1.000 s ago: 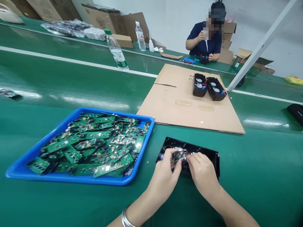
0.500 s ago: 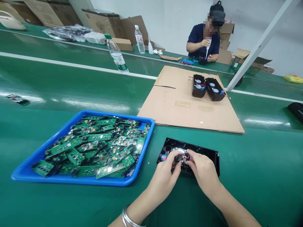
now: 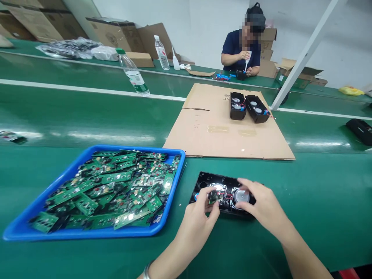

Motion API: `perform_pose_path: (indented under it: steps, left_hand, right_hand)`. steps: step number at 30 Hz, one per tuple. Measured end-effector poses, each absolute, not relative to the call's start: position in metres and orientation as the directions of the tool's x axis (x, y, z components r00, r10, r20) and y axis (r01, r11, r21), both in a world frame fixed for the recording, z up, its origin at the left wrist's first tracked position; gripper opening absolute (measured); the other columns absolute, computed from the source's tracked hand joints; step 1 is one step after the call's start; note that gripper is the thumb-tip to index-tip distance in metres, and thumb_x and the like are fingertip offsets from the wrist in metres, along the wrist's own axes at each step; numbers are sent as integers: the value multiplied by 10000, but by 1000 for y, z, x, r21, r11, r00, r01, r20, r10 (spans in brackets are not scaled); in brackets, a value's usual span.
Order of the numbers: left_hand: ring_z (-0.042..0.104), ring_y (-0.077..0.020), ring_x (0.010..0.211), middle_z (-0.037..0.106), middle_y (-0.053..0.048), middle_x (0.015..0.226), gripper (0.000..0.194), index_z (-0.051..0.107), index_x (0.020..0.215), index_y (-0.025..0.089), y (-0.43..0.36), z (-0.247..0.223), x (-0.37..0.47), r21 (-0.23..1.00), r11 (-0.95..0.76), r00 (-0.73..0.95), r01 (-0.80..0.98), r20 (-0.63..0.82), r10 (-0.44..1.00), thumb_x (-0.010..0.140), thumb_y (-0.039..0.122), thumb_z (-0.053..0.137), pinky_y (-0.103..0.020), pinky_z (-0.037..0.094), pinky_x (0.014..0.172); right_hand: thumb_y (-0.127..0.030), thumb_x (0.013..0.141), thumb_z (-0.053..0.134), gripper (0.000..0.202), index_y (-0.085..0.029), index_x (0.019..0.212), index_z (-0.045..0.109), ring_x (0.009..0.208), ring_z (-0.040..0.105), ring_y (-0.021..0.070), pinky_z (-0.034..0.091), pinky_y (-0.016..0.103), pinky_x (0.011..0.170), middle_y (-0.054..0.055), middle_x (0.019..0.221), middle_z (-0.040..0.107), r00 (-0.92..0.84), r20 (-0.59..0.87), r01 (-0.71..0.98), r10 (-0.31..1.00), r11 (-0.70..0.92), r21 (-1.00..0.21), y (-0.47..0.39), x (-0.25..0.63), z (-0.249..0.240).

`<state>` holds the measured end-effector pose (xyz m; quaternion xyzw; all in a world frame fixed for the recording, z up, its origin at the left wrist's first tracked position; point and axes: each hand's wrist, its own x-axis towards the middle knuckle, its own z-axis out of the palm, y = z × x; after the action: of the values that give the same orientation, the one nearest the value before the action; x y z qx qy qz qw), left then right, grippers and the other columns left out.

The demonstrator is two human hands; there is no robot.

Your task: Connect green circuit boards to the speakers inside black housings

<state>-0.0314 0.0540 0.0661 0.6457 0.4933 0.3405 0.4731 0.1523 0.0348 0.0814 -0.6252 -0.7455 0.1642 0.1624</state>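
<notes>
A black speaker housing lies on the green bench in front of me, its inside facing up. Two round speaker drivers sit in it; the right driver shows fully, while the left one is partly covered. My left hand pinches a small green circuit board over the left driver. Red wires run between the board and the drivers. Around the right driver, my right hand has thumb and fingers spread apart, with nothing held. At the housing's left end a blue part shows beside my left fingers.
To the left stands a blue tray piled with circuit boards. Beyond the housing lies a cardboard sheet bearing two black housings. A water bottle stands farther back. Across the bench, a person holds a white bottle over a black part.
My right hand has let go near the wires, moved right and opened over the right driver. My left hand still holds the board. The view has shifted slightly.
</notes>
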Motion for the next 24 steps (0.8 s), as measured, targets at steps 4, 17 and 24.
perform_pose_path:
  steps: [4, 17, 24]
  left_hand:
    - [700, -183, 603, 693, -7, 693, 217, 480, 997, 231, 51, 66, -33, 911, -143, 233, 387, 54, 971, 785, 264, 451, -237, 542, 483]
    - [708, -211, 740, 724, -41, 803, 354, 446, 1089, 246, 46, 80, -25, 947, 86, 409, 310, -215, 887, 748, 282, 536, -316, 586, 669]
    - [688, -215, 732, 711, -56, 818, 379, 564, 998, 211, 115, 98, 3, 942, 215, 585, 258, -330, 741, 644, 278, 681, -324, 573, 648]
  right_hand:
    - [-502, 482, 806, 1210, -159, 1430, 137, 1328, 202, 381, 199, 633, 1027, 201, 1440, 256, -312, -40, 914, 949, 289, -283, 29, 164, 78]
    - [-213, 659, 592, 877, -125, 1404, 138, 1215, 358, 309, 241, 538, 1001, 157, 1337, 420, -258, 189, 924, 948, 299, -237, 0, 182, 56]
    - [-364, 593, 613, 886, -168, 1365, 225, 1116, 483, 346, 361, 469, 898, 153, 1237, 508, 258, 284, 966, 923, -237, -108, -58, 296, 47]
